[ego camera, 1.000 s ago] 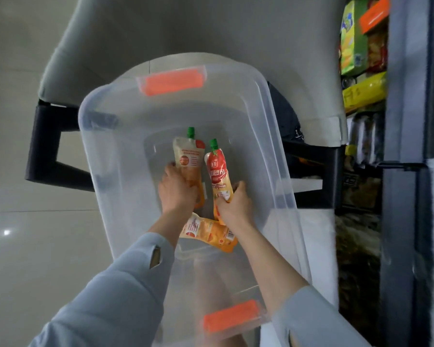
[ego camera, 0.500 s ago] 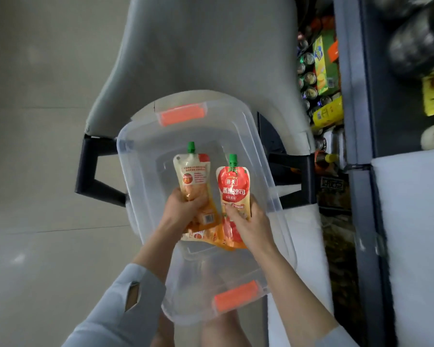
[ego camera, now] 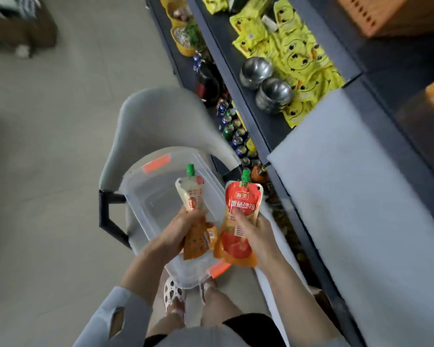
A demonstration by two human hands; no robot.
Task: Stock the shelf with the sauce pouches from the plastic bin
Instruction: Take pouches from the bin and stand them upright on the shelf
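Now the left hand (ego camera: pixel 183 227) curls round the lower half of a pale sauce pouch (ego camera: pixel 191 196) with a green cap, and the right hand (ego camera: pixel 257 234) clamps a red sauce pouch (ego camera: pixel 242 206), thumb across its printed face. Both pouches stand spout up and just beside each other. Orange film shows along the red pouch's left edge and under its base. Through the motion blur I cannot tell whether that is the pouch's own backing or another pouch pinched behind it. Both are held above the near end of the clear plastic bin (ego camera: pixel 148 199), which rests on a grey chair (ego camera: pixel 158 116), with its near orange latch seemingly hanging past the seat, over the person's feet. To the right runs the dark shelf (ego camera: pixel 258 113), with a pale bare stretch (ego camera: pixel 348 196) nearest the hands, and beyond it two steel bowls (ego camera: pixel 273 93) and a heap of yellow packets (ego camera: pixel 301 53). Drink cans (ego camera: pixel 233 131) crowd the tier below. The carry to the shelf looks like the step in hand, and it has a few likely slips. Each soft pouch is held low, so its top could fold over or slide out of the fingers. If the right hand does hold two, the hidden one could drop. A forearm swinging right could nudge the overhanging bin off the chair. A pouch set down on its soft base could topple against the bowls.
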